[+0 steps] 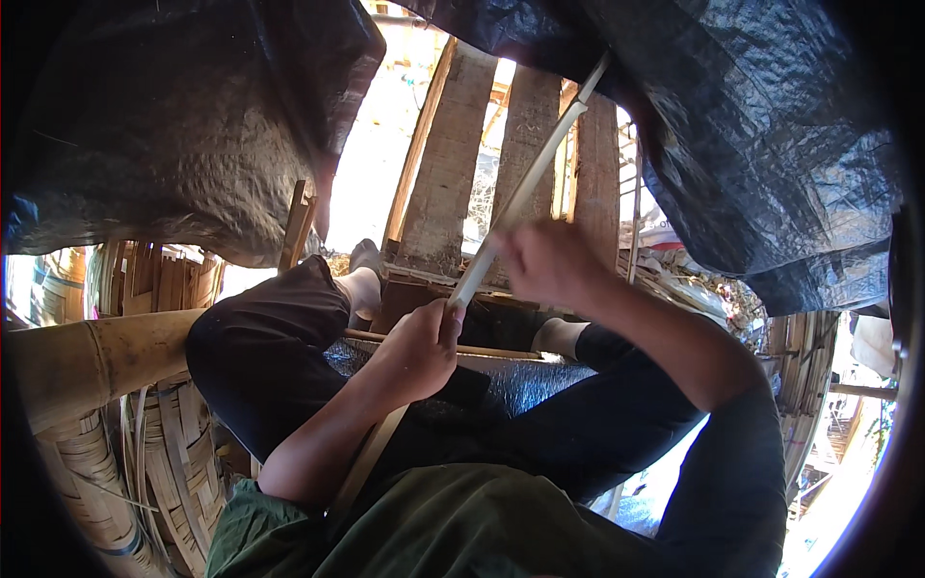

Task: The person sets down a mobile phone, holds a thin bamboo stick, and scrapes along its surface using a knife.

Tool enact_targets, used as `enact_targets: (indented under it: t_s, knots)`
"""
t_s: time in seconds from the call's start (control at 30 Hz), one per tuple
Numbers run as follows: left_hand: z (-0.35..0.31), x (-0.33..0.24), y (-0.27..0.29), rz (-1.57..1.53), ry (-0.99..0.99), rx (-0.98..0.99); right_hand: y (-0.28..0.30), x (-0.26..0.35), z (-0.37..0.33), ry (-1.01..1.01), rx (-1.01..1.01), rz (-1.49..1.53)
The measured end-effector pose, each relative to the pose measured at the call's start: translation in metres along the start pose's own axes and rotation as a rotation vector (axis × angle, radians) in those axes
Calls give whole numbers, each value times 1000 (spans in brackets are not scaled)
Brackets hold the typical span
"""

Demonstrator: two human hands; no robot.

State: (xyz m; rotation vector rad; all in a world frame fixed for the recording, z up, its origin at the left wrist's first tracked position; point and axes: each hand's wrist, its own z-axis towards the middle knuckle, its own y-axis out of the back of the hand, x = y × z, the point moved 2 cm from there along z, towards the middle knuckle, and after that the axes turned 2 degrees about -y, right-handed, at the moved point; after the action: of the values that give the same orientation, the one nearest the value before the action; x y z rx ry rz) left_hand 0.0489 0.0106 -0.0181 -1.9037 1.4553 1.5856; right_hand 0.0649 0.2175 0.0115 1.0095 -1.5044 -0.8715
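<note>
A long pale bamboo strip [532,181] slants across the middle, from beside my torso at lower left up toward the dark sheet at top right. It has a knot-like joint near its far end. My left hand [416,354] is closed around the strip in front of my lap. Just above and to the right, my right hand [559,265] is at the strip, smeared by motion. Its fingers are too blurred to tell what they hold, if anything.
Dark plastic sheets [771,144] hang at upper left and right. Beyond my feet stand wooden slats [448,159]. A thick bamboo pole [106,364] lies at my left, above woven bamboo work [178,453]. A thin stick [472,349] crosses near my feet.
</note>
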Motion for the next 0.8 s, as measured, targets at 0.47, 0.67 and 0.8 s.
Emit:
enact_targets:
  t_s: [0.47,0.67,0.8]
  knots:
    - [-8,-8,0,53,-113,-87,1,2,1,-25,26,-108]
    - [-10,-4,-3,114,-178,-139,11,-4,8,-67,24,-113]
    - [-15,-7,-4,165,-120,-102,4,7,-3,45,62,-99]
